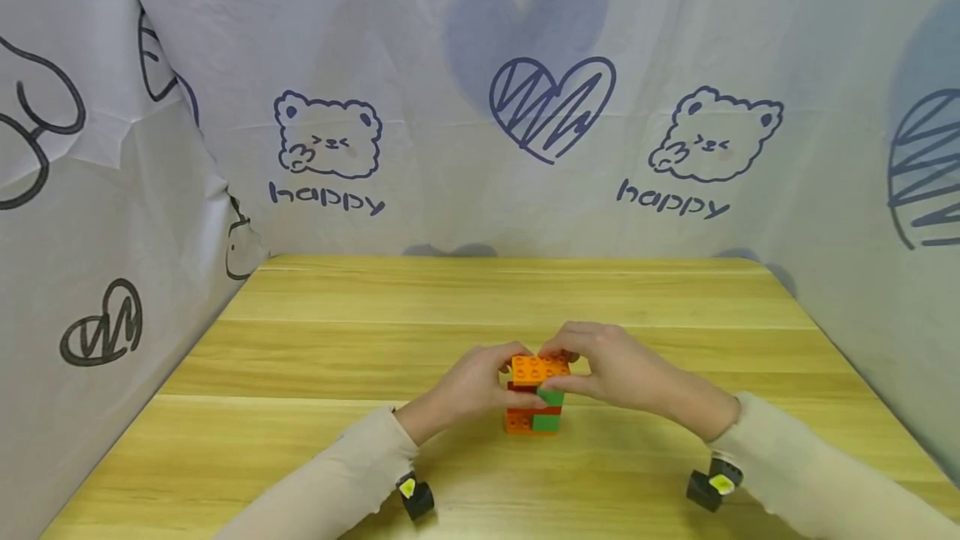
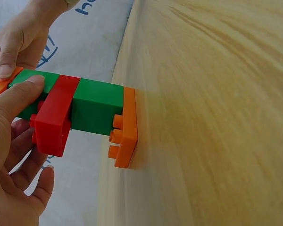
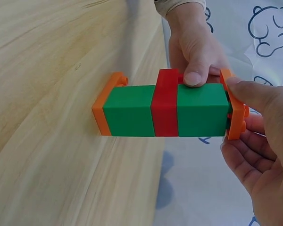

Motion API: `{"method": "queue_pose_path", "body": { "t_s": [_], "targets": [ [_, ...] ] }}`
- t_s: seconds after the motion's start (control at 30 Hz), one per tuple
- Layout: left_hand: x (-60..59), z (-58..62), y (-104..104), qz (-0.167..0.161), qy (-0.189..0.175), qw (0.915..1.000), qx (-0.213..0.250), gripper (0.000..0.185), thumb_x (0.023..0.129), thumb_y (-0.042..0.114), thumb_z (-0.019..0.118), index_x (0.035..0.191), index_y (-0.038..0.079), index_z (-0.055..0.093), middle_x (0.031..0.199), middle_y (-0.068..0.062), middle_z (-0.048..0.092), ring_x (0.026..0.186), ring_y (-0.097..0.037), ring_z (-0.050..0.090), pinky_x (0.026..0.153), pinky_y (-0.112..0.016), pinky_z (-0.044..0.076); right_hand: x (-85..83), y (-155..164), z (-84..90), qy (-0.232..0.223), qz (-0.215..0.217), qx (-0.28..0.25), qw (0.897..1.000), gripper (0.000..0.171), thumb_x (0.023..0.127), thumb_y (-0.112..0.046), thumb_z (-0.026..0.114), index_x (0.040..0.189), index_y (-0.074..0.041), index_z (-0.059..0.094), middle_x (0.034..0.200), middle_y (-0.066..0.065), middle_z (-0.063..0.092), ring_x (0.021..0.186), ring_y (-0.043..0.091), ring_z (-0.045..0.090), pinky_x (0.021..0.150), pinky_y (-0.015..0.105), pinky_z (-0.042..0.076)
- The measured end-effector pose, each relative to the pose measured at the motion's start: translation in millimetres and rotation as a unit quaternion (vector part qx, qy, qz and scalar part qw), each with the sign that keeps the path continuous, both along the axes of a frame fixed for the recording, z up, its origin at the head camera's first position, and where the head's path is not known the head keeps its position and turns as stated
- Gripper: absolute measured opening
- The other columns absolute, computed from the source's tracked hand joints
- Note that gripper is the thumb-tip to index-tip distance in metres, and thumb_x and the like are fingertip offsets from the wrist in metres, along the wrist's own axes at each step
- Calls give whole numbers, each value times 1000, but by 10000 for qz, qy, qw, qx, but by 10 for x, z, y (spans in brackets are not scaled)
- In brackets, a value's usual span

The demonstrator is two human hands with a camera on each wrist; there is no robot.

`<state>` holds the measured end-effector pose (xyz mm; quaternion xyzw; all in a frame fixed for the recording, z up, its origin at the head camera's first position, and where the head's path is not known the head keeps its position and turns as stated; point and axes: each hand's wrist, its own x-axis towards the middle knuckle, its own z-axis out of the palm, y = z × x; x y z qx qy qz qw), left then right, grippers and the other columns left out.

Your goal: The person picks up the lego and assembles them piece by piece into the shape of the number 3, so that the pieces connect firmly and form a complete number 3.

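Brick stack [image 1: 536, 397] of orange, green and red layers upright on wooden surface [image 1: 375, 340], nearer front edge, midway between side edges, left hand [image 1: 468, 386] fingers pinching upper green block, right hand [image 1: 622, 373] fingers gripping top orange plate [image 1: 537, 367].

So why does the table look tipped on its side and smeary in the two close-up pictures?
Both wrist views are rotated, so the table runs vertically. In the left wrist view its wood grain blurs toward the frame edge, while the block stack stays sharp. The head view is level, evenly lit, with soft shadows under the hands.
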<state>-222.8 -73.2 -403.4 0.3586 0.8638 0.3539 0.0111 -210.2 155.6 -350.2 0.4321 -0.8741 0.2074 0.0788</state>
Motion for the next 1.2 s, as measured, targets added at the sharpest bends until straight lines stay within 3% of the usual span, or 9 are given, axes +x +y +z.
{"method": "queue_pose_path", "body": {
  "t_s": [0.43,0.7,0.9,1.03,1.2],
  "targets": [
    [3,2,13,87,-148,9998,114,42,77,41,82,110,20,67,90,15,67,71,-2,58,67,-22,48,-19,-22,-46,-117,72,-185,9997,39,88,-44,70,112,-13,71,99,-7,66,82,9,60,70,22,52],
    [4,19,32,55,-148,9998,127,42,78,40,82,111,20,66,91,14,68,74,0,59,69,-22,49,-4,11,-142,-414,-103,-668,9969,38,86,-43,71,111,-14,72,92,-11,63,78,6,57,67,22,51],
    [1,29,33,98,-166,9997,148,42,78,38,83,111,20,66,92,12,68,76,-1,60,70,-21,50,-2,10,-179,-361,-176,-982,9944,37,83,-40,75,111,-15,74,90,-14,64,76,4,55,65,24,49],
    [6,27,23,80,-90,9999,98,44,78,39,83,113,19,65,94,12,68,78,-2,60,71,-22,50,8,7,-191,-327,-288,-1010,9939,38,82,-40,76,111,-16,75,89,-14,65,77,5,53,64,25,46],
    [24,41,-28,23,265,9996,-128,48,79,42,80,118,19,63,104,10,67,88,-4,60,79,-29,51,19,0,-223,-349,-392,-1024,9934,40,81,-41,76,112,-16,75,90,-14,66,79,5,53,65,25,46]
  ]
}}
